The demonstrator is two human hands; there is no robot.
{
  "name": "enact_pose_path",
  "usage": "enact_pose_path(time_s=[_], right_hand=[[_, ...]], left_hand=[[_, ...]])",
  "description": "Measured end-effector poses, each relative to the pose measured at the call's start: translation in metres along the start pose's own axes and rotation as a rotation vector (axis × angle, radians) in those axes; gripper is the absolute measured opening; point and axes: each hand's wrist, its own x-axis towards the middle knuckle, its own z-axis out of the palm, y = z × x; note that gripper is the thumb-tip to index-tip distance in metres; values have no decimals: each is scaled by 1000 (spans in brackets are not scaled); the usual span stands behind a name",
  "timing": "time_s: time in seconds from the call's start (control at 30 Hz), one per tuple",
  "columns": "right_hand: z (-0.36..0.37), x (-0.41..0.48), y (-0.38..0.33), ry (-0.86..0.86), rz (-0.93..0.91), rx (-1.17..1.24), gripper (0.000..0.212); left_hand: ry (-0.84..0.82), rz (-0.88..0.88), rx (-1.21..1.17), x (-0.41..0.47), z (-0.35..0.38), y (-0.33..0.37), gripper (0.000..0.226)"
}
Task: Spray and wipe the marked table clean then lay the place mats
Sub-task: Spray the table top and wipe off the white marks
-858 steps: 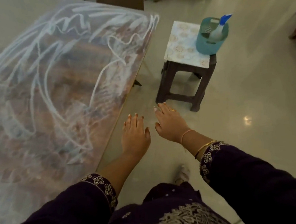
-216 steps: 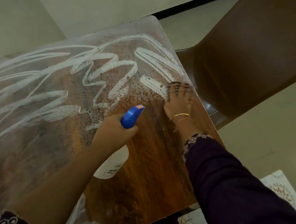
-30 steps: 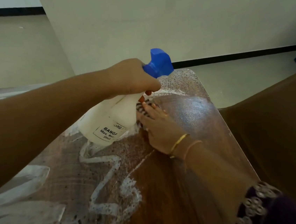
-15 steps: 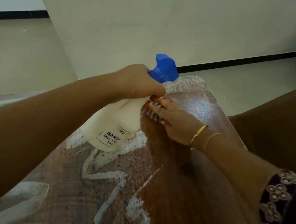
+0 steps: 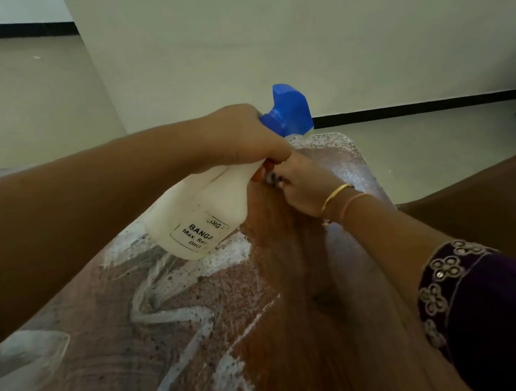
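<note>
Holding a white plastic spray bottle with a blue trigger head [image 5: 207, 213] in the left grip [image 5: 238, 140], closed tight round the neck, raised and tilted over the glossy brown wooden surface [image 5: 296, 334]. Pressing a small striped cloth [image 5: 271, 178], mostly hidden, under the right grip [image 5: 308, 183], curled over it toward the surface's 1 o'clock corner. Smeared with white scribbles [image 5: 174, 315] from 7 to 9 o'clock; bare wood at 5 o'clock. Flanked by a brown chair [image 5: 490, 202] at 3 o'clock.
</note>
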Motion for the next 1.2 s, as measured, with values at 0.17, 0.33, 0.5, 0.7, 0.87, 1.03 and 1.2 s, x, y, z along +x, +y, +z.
enact_pose_path(time_s=[0.17,0.33,0.5,0.7,0.87,1.03,1.2], right_hand=[[-21,-14,51,-5,408,-45,55],[-14,-1,59,8,502,-22,55],[-21,25,66,96,603,-31,43],[-9,35,-27,-11,113,40,26],[-17,37,1,23,66,28,33],[-20,46,80,81,372,-108,49],[14,52,6,129,151,-125,56]], left_hand=[[60,32,-46,8,-4,-1,10],[77,17,-129,13,-8,0,9],[51,16,-184,11,-11,-7,14],[83,2,-115,11,-12,-11,15],[106,25,-133,11,-12,-6,11],[78,2,-177,1,-15,-16,11],[124,-86,-129,-15,-30,-40,26]])
